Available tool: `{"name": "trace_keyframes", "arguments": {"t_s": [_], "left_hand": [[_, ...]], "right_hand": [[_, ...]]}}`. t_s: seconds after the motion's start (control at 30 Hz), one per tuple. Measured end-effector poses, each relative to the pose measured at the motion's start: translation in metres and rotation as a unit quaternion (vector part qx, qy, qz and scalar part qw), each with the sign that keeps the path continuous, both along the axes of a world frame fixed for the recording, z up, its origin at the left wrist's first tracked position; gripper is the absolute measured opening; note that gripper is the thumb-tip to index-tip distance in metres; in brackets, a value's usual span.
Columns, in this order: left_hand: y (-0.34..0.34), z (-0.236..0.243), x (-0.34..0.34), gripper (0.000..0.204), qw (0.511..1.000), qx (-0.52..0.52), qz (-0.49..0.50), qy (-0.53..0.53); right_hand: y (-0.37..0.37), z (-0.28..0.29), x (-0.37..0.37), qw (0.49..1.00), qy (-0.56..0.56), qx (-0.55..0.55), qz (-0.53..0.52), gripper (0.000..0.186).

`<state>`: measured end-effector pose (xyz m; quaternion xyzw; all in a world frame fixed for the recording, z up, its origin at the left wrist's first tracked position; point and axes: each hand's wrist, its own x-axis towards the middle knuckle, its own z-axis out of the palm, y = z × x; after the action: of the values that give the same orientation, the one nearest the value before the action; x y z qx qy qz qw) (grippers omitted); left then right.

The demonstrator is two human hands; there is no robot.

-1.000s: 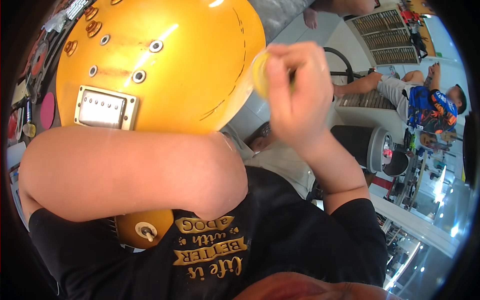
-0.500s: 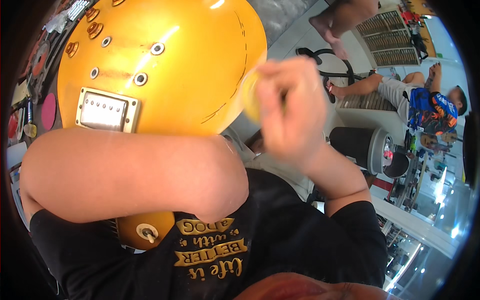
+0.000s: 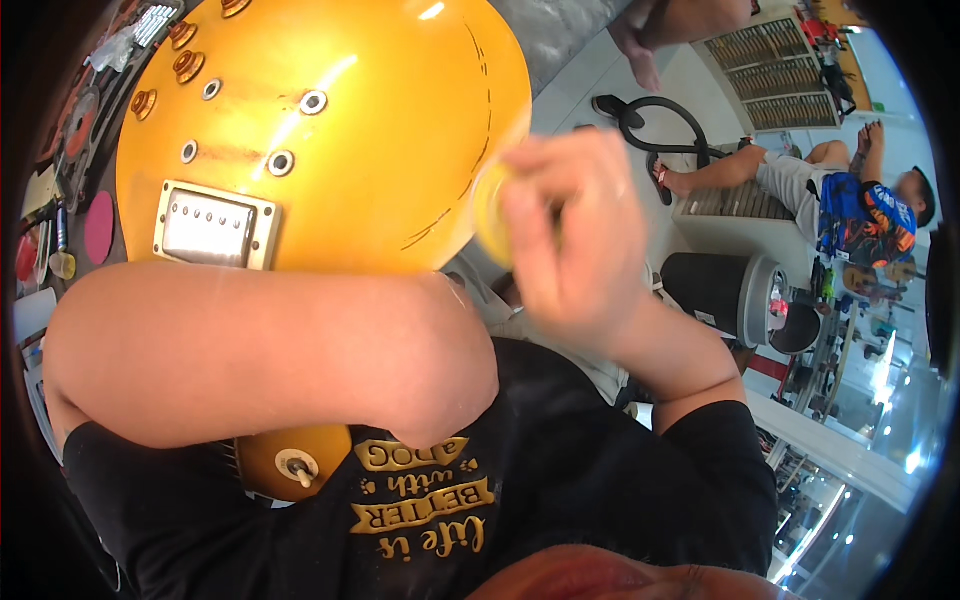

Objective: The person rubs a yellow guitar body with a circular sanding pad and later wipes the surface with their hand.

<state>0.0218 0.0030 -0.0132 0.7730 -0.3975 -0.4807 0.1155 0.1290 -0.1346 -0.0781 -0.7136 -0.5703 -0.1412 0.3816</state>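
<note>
A glossy amber-yellow electric guitar body [image 3: 370,130] lies in front of me, its top bearing several knobs, metal-ringed holes and a framed pickup [image 3: 210,228]. Broken dark marks follow its right-hand edge. My right hand [image 3: 580,225], somewhat smeared by motion, is closed on a yellow round pad [image 3: 492,212] at that edge; its exact kind is too blurred to tell. Across the body's near part lies my bent left arm [image 3: 270,350], and my left hand is hidden from sight. Below that arm shows more of the guitar with a toggle switch [image 3: 297,468].
Tools and a pink disc [image 3: 98,228] lie at the left. On the right are a dark round bin [image 3: 710,290], a black hose loop [image 3: 665,125] and a seated person [image 3: 865,215]. Another person's bare leg [image 3: 690,20] enters at the top.
My right hand has shifted slightly left and down along the guitar's edge, still holding the yellow pad. The other person's leg at the top has moved up and left. My left arm stays put.
</note>
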Motion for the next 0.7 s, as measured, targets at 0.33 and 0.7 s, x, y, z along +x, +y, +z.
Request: {"name": "trace_keyframes", "arguments": {"t_s": [0.33, 0.7], "left_hand": [[0.001, 0.002, -0.003, 0.036, 1.000, -0.011, -0.010, -0.014], [0.001, 0.003, 0.000, 0.036, 1.000, -0.011, -0.012, -0.019]], "right_hand": [[-0.001, -0.001, 0.008, 0.999, -0.030, 0.003, 0.023, 0.009], [0.001, -0.003, 0.014, 1.000, 0.015, 0.005, -0.022, 0.010]]}}
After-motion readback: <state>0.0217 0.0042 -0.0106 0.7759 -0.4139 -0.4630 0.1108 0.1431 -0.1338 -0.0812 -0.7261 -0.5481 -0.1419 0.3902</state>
